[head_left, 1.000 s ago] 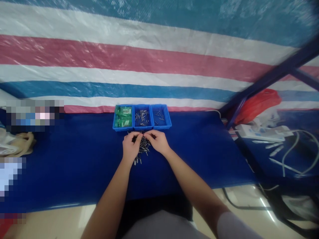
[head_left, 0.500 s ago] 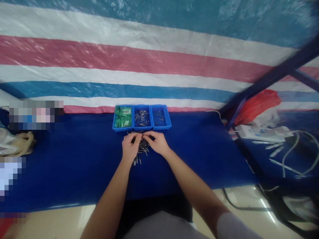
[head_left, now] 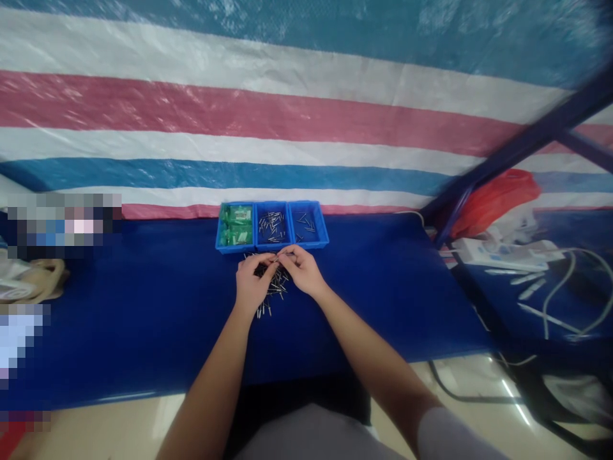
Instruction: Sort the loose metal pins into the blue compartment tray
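Note:
A pile of small metal pins (head_left: 276,285) lies on the blue table. Above it my left hand (head_left: 253,278) and my right hand (head_left: 302,269) meet at the fingertips. Both are closed in a pinch; what they hold is too small to make out. Just behind stand three joined blue bins: the left bin (head_left: 235,248) has green packets (head_left: 237,225), the middle bin (head_left: 273,246) holds many metal pins (head_left: 272,226), and the right bin (head_left: 311,245) holds fewer metal pins (head_left: 306,223).
The blue table (head_left: 383,294) stretches to both sides. A striped sheet (head_left: 287,121) hangs behind it. At the right are a metal frame (head_left: 498,153), a red bag (head_left: 498,201) and a white power strip (head_left: 488,254) with cables. A beige bundle (head_left: 50,279) lies at the left edge.
My right hand has moved slightly up, its fingers now nearer the bins. My left fingertips have shifted a little to the right with it.

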`<state>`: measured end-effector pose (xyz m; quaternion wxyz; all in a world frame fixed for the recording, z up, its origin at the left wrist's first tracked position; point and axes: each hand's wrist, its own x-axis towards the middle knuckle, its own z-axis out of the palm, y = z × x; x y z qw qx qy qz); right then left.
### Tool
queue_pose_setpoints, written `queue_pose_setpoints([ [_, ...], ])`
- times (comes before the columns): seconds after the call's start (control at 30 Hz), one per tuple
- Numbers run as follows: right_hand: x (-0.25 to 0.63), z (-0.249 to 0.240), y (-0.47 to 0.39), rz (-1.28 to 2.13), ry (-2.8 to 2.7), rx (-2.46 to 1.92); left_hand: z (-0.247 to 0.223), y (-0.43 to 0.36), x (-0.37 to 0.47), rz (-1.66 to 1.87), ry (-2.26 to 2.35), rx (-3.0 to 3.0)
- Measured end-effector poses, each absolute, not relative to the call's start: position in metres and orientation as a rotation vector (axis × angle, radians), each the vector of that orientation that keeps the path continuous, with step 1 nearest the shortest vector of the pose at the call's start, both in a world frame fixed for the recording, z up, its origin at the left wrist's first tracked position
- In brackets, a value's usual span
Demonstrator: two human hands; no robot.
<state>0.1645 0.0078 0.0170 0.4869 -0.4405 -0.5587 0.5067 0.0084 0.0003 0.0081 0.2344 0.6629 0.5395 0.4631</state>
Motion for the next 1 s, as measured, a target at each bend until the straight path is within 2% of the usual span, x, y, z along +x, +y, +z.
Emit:
queue_pose_setpoints([
  [0.3, 0.1668, 0.0245, 0.0051, 0.956, -1.556, -1.180, 0.0086, 0.0008, 0.0068, 1.245, 1.521, 1.821],
  [0.77, 0.1670, 0.0226, 0.0046, 1.066, -1.543, -1.242, 0.0085, -0.0007, 0.0062, 1.189, 1.550, 1.840],
  [1.0, 0.1675, 0.0243, 0.0052, 0.870, -1.628, -1.149, 0.0065, -0.0003, 0.0055, 1.178, 1.586, 1.796],
])
